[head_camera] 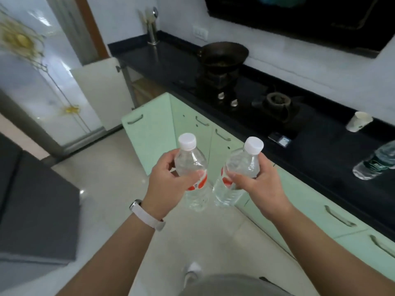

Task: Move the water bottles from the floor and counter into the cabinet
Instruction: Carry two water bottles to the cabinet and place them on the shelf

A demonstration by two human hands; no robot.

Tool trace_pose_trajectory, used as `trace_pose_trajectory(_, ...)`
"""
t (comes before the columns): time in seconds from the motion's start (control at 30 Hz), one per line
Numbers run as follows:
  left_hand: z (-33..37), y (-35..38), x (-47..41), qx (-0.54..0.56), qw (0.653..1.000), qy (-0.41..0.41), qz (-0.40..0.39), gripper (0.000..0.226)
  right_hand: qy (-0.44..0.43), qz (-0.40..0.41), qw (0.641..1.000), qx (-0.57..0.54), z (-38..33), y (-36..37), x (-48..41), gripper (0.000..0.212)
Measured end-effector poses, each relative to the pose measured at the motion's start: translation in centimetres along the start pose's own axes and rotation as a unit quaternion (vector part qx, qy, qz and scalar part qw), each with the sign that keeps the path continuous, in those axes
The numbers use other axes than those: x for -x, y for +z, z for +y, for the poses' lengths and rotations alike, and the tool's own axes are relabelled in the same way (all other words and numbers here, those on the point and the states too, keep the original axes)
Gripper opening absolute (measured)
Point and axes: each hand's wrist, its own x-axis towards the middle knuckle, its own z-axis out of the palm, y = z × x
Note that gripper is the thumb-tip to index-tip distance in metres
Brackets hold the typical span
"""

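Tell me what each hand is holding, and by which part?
The left hand grips the left bottle around its upper body, near the red label. The right hand grips the right bottle likewise.

- only one cam here, head-worn, wide-angle, pointing forward and down
- closest in, dead centre: left hand (pixel 164 178) on left bottle (pixel 190 161), right hand (pixel 258 182) on right bottle (pixel 241 165)
- counter (pixel 320 150) runs off up the right side, floor (pixel 111 167) lower left
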Motion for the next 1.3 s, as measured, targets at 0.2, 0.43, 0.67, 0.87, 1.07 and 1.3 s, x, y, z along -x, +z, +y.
trace_pose_trajectory(0.2, -1.2, -7.6, -1.7, 0.005, 0.995, 0.005, 0.099, 0.053, -0.025, -0.087, 0.996, 0.019, -1.9, 8.7, -4.5, 0.041)
trace_pose_trajectory(0.43, -3.8, -12.8, -5.2, -0.045, 0.977, -0.007, 0.207, 0.059, -0.012, -0.157, 0.987, 0.006, -1.6, 15.4, -10.1, 0.048)
trace_pose_trajectory(0.67, -4.6, -15.0, -13.0, -0.075, 0.964, -0.036, 0.254, 0.064, 0.007, -0.216, 0.976, -0.001, 0.1, 20.6, -19.8, 0.046)
trace_pose_trajectory(0.87, -3.1, -16.4, -21.4, -0.082, 0.955, -0.062, 0.279, 0.049, 0.002, -0.246, 0.969, 0.005, 0.0, 23.6, -29.9, 0.054)
trace_pose_trajectory(1.07, -2.2, -18.4, -26.5, -0.095, 0.938, -0.056, 0.328, 0.061, -0.006, -0.287, 0.958, 0.02, -0.8, 28.2, -37.2, 0.074)
trace_pose_trajectory(1.3, -3.1, -23.4, -29.7, -0.116, 0.924, -0.053, 0.361, 0.048, -0.012, -0.324, 0.945, 0.044, -1.7, 34.7, -40.4, 0.082)
